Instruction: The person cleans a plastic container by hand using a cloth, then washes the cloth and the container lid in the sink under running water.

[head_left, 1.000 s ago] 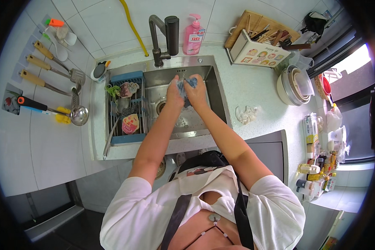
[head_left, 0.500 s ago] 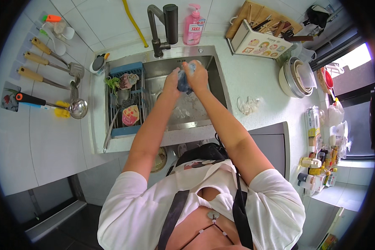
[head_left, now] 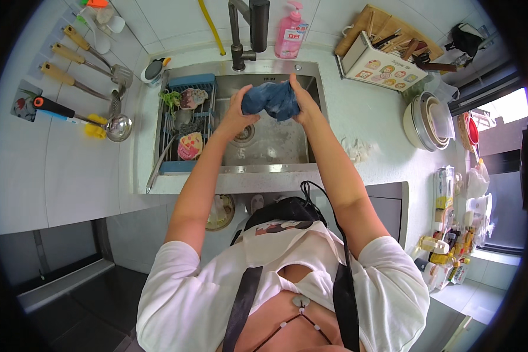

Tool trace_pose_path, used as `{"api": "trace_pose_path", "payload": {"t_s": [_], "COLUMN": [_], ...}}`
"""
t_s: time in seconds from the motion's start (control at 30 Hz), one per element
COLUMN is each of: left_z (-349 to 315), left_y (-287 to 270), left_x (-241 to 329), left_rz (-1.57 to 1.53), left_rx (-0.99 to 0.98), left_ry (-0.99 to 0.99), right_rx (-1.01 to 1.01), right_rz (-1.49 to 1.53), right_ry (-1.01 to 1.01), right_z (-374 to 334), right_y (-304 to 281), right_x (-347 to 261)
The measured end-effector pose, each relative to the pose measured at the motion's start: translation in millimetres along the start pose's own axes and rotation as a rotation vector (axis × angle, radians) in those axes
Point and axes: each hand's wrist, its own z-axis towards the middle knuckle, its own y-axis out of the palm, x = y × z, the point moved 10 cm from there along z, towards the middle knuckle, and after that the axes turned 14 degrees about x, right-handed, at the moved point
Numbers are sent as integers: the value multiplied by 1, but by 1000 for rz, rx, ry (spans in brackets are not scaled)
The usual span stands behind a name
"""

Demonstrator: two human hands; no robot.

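A wet-looking blue cloth [head_left: 271,100], bunched and slightly twisted in its middle, is stretched between my two hands above the stainless steel sink [head_left: 276,158]. My left hand [head_left: 238,115] grips its left end, fingers curled round it. At the other end my right hand [head_left: 304,103] holds the cloth, with a finger pointing up along its side. Below the cloth, the sink drain [head_left: 244,135] shows near my left wrist. Behind the sink rises a dark faucet [head_left: 236,35]. The fingertips behind the cloth are partly hidden.
At the sink's left sits a blue drying rack [head_left: 185,166] with sponges and a scrubber. A pink pump bottle [head_left: 290,36] stands behind the sink. Right of it are a knife holder [head_left: 383,66], stacked bowls [head_left: 422,121] and a crumpled clear plastic piece [head_left: 358,150]. Utensils hang on the left wall.
My hands have moved apart from being pressed together, and the balled-up blue cloth is now drawn out sideways between them. The whole view has shifted slightly.
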Motion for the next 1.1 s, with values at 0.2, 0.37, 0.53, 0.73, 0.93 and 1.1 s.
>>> {"api": "trace_pose_path", "payload": {"t_s": [0.2, 0.37, 0.53, 0.73, 0.93, 1.1], "left_z": [3, 2, -2, -4, -6, -4], "left_y": [-3, -2, 14, 21, 9, 15], "left_x": [-32, -34, -32, -18, -13, -53], "left_rz": [-75, -336, -710, -1049, -1112, -1036], "left_rx": [82, 223, 312, 311, 267, 88], "left_ry": [-230, -560, -767, -852, -842, -830], "right_rx": [-146, -279, -330, -331, -36, -44], "right_rz": [-44, -135, -293, -460, -208, 98], "right_ry": [109, 113, 10, -257, -235, -28], "right_z": [7, 9, -18, -9, -5, 6], "right_y": [-27, -53, -44, -42, -71, -53], "right_x": [20, 42, 49, 45, 8, 16]}}
